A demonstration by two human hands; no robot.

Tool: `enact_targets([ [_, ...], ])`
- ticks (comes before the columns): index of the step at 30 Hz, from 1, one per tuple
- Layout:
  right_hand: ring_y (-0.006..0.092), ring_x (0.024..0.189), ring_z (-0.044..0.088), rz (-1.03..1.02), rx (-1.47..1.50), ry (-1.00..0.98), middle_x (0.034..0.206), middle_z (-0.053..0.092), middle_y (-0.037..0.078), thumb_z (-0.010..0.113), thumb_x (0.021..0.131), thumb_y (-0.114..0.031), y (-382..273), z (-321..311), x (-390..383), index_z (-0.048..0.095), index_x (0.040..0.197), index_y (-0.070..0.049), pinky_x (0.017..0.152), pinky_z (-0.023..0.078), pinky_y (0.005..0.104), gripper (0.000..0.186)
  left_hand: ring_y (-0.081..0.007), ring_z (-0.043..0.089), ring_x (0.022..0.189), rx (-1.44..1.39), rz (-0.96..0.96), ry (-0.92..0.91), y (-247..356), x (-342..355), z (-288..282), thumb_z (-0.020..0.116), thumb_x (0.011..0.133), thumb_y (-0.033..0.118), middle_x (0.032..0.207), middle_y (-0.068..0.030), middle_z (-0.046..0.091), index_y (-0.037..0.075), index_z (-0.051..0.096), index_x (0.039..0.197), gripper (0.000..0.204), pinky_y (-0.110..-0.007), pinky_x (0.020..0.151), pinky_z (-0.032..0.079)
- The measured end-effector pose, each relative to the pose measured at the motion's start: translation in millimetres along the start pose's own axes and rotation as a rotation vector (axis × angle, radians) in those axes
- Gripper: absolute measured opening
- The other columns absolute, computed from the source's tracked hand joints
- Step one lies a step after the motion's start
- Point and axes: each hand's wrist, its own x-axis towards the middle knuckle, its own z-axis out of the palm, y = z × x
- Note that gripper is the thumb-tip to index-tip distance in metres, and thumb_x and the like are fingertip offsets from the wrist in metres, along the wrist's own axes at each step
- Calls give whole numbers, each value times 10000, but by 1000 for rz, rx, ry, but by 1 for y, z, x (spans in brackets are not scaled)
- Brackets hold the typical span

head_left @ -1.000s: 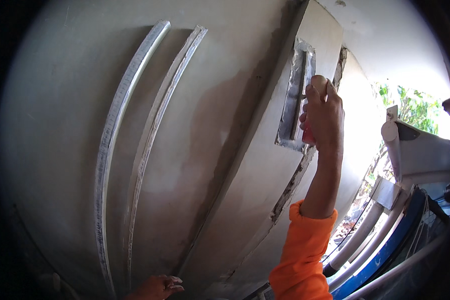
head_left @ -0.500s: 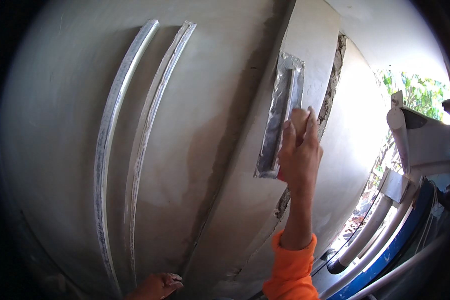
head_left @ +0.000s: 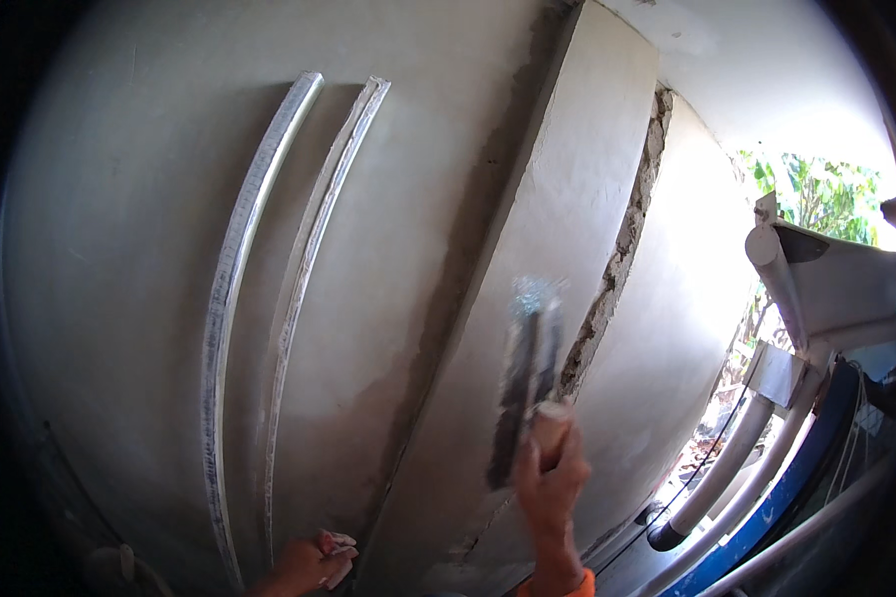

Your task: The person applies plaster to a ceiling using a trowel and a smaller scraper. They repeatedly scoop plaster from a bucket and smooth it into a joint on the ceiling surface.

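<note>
My right hand [head_left: 553, 483] is closed round the wooden handle of a plastering trowel [head_left: 518, 383]. The trowel's long metal blade is smeared by motion and lies over the grey plastered raised strip [head_left: 592, 129] of the wall; whether it touches all along cannot be made out. At the bottom edge, my left hand [head_left: 309, 565] has its fingers curled in, with whitish smears on them. Something small and reddish shows at those fingers, too unclear to name.
Two long metal straightedges [head_left: 231, 269] lean on the wall [head_left: 119, 249] at left. A rough, broken-edged gap [head_left: 612, 284] runs beside the strip. On the right are grey pipes [head_left: 722, 478], a blue curved piece [head_left: 767, 532] and green leaves [head_left: 826, 189] outside.
My right hand and the trowel have moved down along the strip and slightly left. My left hand stays low with fingers curled. The view has shifted a little.
</note>
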Motion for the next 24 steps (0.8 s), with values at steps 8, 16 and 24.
enact_targets([
  [8,456,773,697,-146,-292,226,839,697,238,731,860,-133,10,-12,138,600,1025,-23,712,539,523,238,-397,734,917,-49,11,28,-11,6,10,678,972,542,1009,-166,768,105,764,1151,480,-443,799,573],
  [16,434,822,713,-109,-407,220,878,729,179,735,856,-172,20,6,160,616,1006,-78,744,547,549,214,-405,728,930,-50,172,108,1,2,8,699,961,522,1007,-167,767,98,765,1147,468,-445,813,576],
  [24,443,842,708,-114,-421,219,889,727,183,730,882,-201,26,17,156,616,1005,-83,747,540,558,205,-403,729,959,-5,126,81,1,3,3,719,937,541,1046,-154,775,91,765,1132,493,-426,835,582],
])
